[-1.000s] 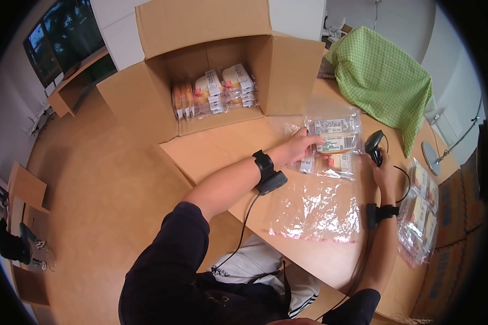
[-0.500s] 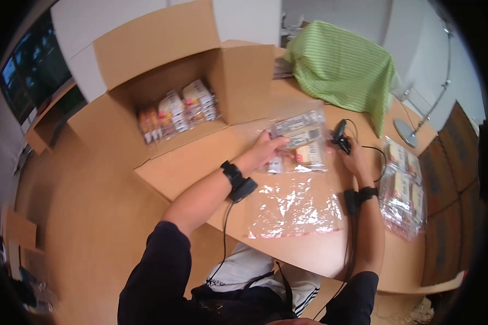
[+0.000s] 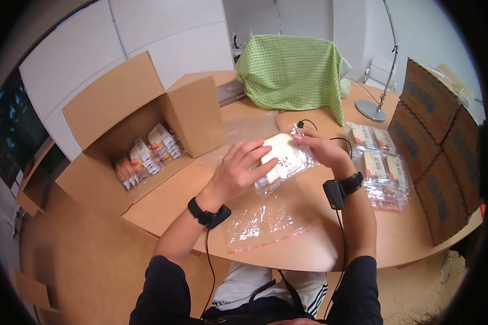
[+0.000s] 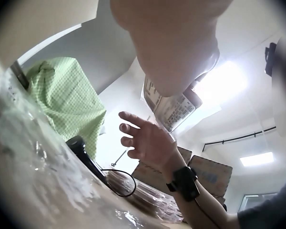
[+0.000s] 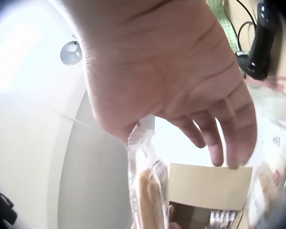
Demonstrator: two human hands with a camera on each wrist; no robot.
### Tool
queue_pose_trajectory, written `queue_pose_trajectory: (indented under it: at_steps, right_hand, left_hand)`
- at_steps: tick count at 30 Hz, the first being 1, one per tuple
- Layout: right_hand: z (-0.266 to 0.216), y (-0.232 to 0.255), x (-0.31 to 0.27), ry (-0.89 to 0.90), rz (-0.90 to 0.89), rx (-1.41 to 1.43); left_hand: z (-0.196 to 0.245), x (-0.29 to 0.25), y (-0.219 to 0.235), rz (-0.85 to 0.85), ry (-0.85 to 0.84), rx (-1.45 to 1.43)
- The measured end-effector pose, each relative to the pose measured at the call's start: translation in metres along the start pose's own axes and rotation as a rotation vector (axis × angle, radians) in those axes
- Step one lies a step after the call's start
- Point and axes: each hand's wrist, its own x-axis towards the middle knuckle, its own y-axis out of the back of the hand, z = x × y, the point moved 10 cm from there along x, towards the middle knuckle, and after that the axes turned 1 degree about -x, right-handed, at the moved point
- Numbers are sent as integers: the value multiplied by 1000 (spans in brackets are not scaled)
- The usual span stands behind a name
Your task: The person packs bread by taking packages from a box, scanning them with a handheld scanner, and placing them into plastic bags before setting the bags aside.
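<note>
My left hand [image 3: 236, 170] grips a clear-wrapped bread pack [image 3: 282, 157] above the table, fingers lying over its left side. In the left wrist view the pack [image 4: 174, 112] shows printed labels below that hand [image 4: 176, 43]. My right hand [image 3: 328, 151] is at the pack's upper right corner. Seen in the right wrist view, the wrapper [image 5: 148, 152] meets the thumb side of this hand [image 5: 167, 71], while its other fingers extend away from the pack. A black scanner [image 5: 262, 45] lies on the table beyond the right hand.
A large clear bag [image 3: 265, 219] lies flat below the hands. The open carton [image 3: 195, 114] at left holds several bread packs [image 3: 160, 138]. Bagged packs [image 3: 382, 168] sit at right by brown boxes [image 3: 434, 141]. Behind are a green checked cloth [image 3: 290, 70] and a lamp base [image 3: 370, 111].
My right hand has come away from the scanner and moved to the pack. My left hand has raised the pack off the table. The head view has turned right.
</note>
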Motion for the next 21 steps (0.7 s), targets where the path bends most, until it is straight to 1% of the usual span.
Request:
queue_pose_trajectory:
  at_steps: [1, 2, 4, 5, 6, 7, 8, 10, 11, 12, 13, 14, 16, 17, 18, 20, 21]
  right_hand:
    - [-8, -7, -3, 51, -45, -50]
    - [-16, -14, -6, 102, -90, -99]
    - [-26, -23, -14, 107, -121, -77]
    - [-34, -24, -19, 126, -81, -148]
    - [-37, -25, -22, 139, -41, -214]
    - [-44, -23, -24, 218, -26, -212]
    - [-50, -21, -29, 249, 50, -173]
    - [-68, -27, -43, 256, 48, -88]
    - [-77, -29, -51, 277, 67, -84]
    - [-82, -29, -56, 298, 85, -80]
    - [-78, -31, -57, 293, 66, -55]
    - [-72, -31, -59, 283, 62, -53]
    - [-60, -30, -61, 256, 53, -66]
    - [-53, -23, -65, 238, 94, -80]
    - [-49, -21, -71, 229, 94, -82]
    - [-33, -7, -84, 140, 171, -91]
    - [-28, -4, -91, 105, 132, -123]
  left_hand:
    - [6, 2, 2, -15, -51, 19]
    - [9, 2, 5, -17, -55, 20]
    - [6, 0, 12, -14, 78, -2]
    - [10, 0, 17, -25, 82, -6]
    - [2, -4, 26, 0, 230, -88]
    - [-7, -13, 32, 23, 381, -168]
    - [-5, -21, 37, 8, 394, -174]
    - [-13, -46, 28, -176, 596, -300]
    - [-6, -50, 31, -182, 604, -299]
    - [9, -53, 27, -273, 584, -318]
    - [23, -58, 21, -362, 563, -338]
    - [30, -65, 20, -364, 574, -342]
    - [58, -83, -3, -555, 408, -345]
    - [66, -91, -11, -643, 349, -321]
    - [69, -96, -14, -641, 356, -328]
    - [78, -103, -22, -707, 296, -185]
    - [80, -108, -27, -710, 301, -198]
